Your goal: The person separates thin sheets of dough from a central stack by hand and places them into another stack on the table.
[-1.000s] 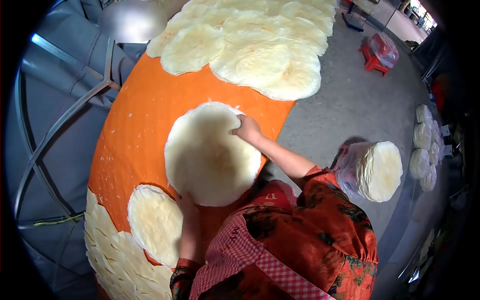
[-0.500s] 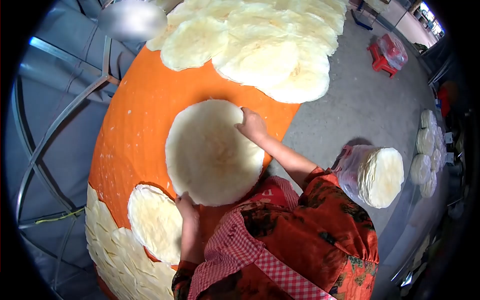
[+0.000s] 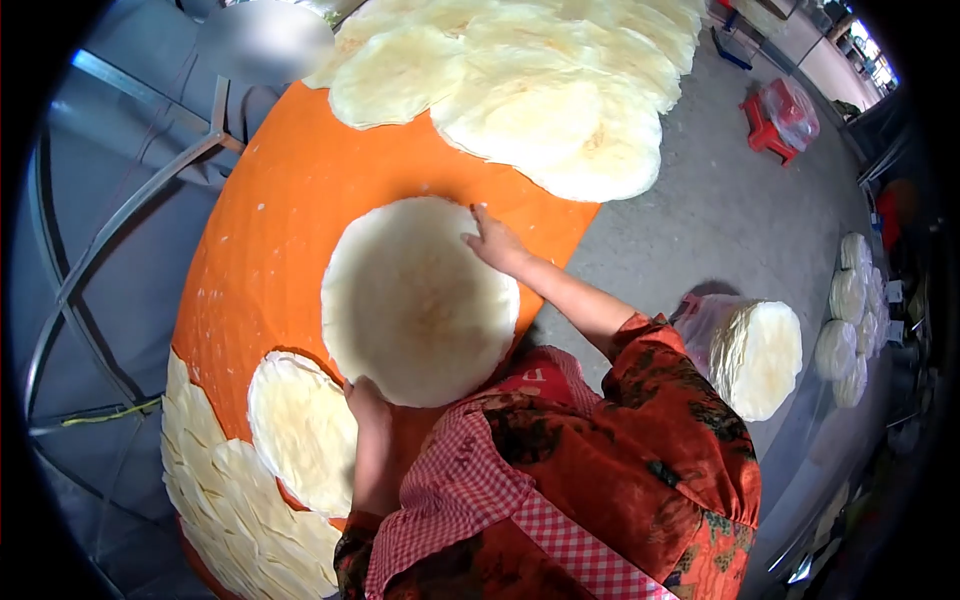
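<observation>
A large, pale, round flatbread (image 3: 420,300) is in front of me over the orange cloth (image 3: 270,220). Whether it is one sheet or several stacked is not clear. My right hand (image 3: 495,242) grips its upper right edge, with the thumb on top and the other fingers partly hidden. At the lower left edge, my left hand (image 3: 368,402) is closed on the rim. Just left of that hand lies a smaller-looking round flatbread pile (image 3: 300,430) on the cloth.
Overlapping flatbreads (image 3: 550,120) cover the table's far end, and more overlapping sheets (image 3: 240,520) fill the near left. On the right, a tall flatbread stack (image 3: 757,360) stands in plastic. A red stool (image 3: 768,128) is farther off. Metal bars (image 3: 130,220) run along the left.
The flatbread and both hands have shifted slightly left in the view. My grip on its two edges looks the same. The surroundings have shifted a little as well.
</observation>
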The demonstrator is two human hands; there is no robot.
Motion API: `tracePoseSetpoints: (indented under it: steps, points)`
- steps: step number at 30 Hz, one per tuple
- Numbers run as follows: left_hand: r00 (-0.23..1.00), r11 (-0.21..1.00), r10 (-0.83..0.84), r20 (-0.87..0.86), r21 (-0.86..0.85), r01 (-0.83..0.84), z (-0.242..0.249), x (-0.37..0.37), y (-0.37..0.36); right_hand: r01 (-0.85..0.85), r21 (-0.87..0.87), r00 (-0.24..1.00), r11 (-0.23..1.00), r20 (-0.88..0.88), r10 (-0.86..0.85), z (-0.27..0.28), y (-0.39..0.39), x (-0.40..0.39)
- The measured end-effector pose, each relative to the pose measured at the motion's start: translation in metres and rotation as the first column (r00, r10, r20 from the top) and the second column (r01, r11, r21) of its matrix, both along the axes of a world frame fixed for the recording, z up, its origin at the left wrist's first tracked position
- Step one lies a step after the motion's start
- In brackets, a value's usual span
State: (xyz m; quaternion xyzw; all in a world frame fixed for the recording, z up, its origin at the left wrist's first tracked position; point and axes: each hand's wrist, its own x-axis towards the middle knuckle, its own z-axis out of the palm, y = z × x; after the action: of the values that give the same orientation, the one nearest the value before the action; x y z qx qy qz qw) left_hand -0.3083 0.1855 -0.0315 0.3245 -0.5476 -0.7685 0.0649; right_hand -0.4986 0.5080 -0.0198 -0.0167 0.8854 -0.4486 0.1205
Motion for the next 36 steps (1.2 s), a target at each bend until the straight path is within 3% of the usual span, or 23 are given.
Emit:
tracePoseSetpoints:
  steps: [2, 6, 8, 10, 13, 15, 16, 17, 19, 22, 24, 26, 27, 28, 29, 30, 32, 34, 36]
  points:
    - [0.999, 0.995, -0.026, 0.033, -0.092, 0.029, 0.002, 0.002, 0.002, 0.034, -0.052, 0.999, 0.998, -0.022, -0.035, -0.012, -0.004, -0.003]
    - [0.999, 0.964, -0.048, -0.002, -0.26, 0.046, -0.022, -0.002, 0.002, 0.002, 0.016, 0.999, 1.0, 0.035, -0.002, -0.012, -0.009, -0.014]
    - [0.972, 0.946, 0.039, 0.232, -0.322, 0.038, -0.041, -0.004, -0.006, -0.04, 0.028, 0.998, 0.999, 0.055, 0.038, -0.002, -0.01, -0.016]
    - [0.994, 0.962, 0.043, 0.101, -0.271, -0.014, -0.033, -0.003, -0.003, -0.018, -0.018, 0.999, 1.0, -0.05, 0.017, -0.001, -0.011, -0.012]
    - [0.989, 0.933, 0.088, 0.122, -0.359, -0.039, -0.004, -0.005, 0.018, 0.157, 0.38, 0.858, 0.912, -0.509, 0.065, 0.019, -0.025, 0.016]
    - [0.996, 0.877, -0.038, -0.075, -0.48, -0.003, -0.092, -0.005, -0.012, 0.027, 0.438, 0.771, 0.899, -0.582, 0.26, 0.011, -0.032, 0.028]
    - [1.0, 0.783, -0.002, 0.013, -0.622, 0.01, -0.07, -0.004, -0.009, -0.082, 0.633, 0.814, 0.77, -0.403, 0.418, -0.006, -0.034, 0.03]
    - [0.993, 0.676, 0.048, 0.11, -0.735, 0.049, -0.049, -0.008, 0.005, -0.152, 0.723, 0.84, 0.674, -0.265, 0.474, -0.029, -0.035, 0.025]
    - [0.986, 0.801, 0.122, 0.111, -0.597, -0.032, -0.055, -0.014, 0.001, -0.165, 0.736, 0.844, 0.656, -0.238, 0.48, -0.027, -0.037, 0.026]
    - [0.961, 0.675, 0.18, 0.208, -0.737, 0.033, -0.027, 0.012, 0.017, -0.195, 0.782, 0.886, 0.592, -0.119, 0.449, 0.023, -0.05, 0.04]
    - [0.995, 0.8, -0.061, 0.082, -0.592, 0.098, 0.015, 0.066, 0.019, -0.124, 0.657, 0.819, 0.744, -0.355, 0.45, 0.038, -0.069, 0.056]
    - [0.959, 0.897, -0.177, -0.222, -0.438, 0.063, 0.04, 0.134, 0.004, -0.191, 0.404, 0.686, 0.895, -0.597, 0.416, 0.064, -0.096, 0.086]
    - [0.966, 0.947, -0.147, -0.213, -0.314, 0.075, 0.036, 0.171, -0.014, -0.315, 0.274, 0.731, 0.909, -0.541, 0.417, 0.077, -0.121, 0.113]
    - [0.987, 0.983, 0.124, -0.101, -0.121, -0.136, 0.048, 0.202, -0.024, -0.416, 0.122, 0.769, 0.901, -0.481, 0.42, 0.085, -0.15, 0.141]
    - [0.981, 0.931, 0.185, 0.062, -0.33, -0.155, 0.049, 0.235, -0.047, -0.564, 0.082, 0.711, 0.822, -0.457, 0.534, 0.085, -0.18, 0.17]
    - [0.921, 0.881, 0.385, 0.064, -0.322, -0.346, 0.025, 0.263, -0.067, -0.695, 0.036, 0.635, 0.718, -0.437, 0.637, 0.084, -0.21, 0.198]
    - [0.797, 0.74, 0.604, -0.021, -0.355, -0.571, 0.004, 0.3, -0.105, -0.883, 0.077, 0.392, 0.464, -0.425, 0.816, 0.08, -0.269, 0.247]
    - [0.752, 0.742, 0.654, -0.079, -0.127, -0.658, 0.002, 0.307, -0.134, -0.926, 0.28, 0.097, 0.255, -0.476, 0.874, 0.061, -0.318, 0.279]
    - [0.746, 0.751, 0.66, -0.087, 0.03, -0.66, 0.007, 0.31, -0.151, -0.872, 0.447, 0.062, 0.202, -0.308, 0.949, 0.045, -0.348, 0.306]
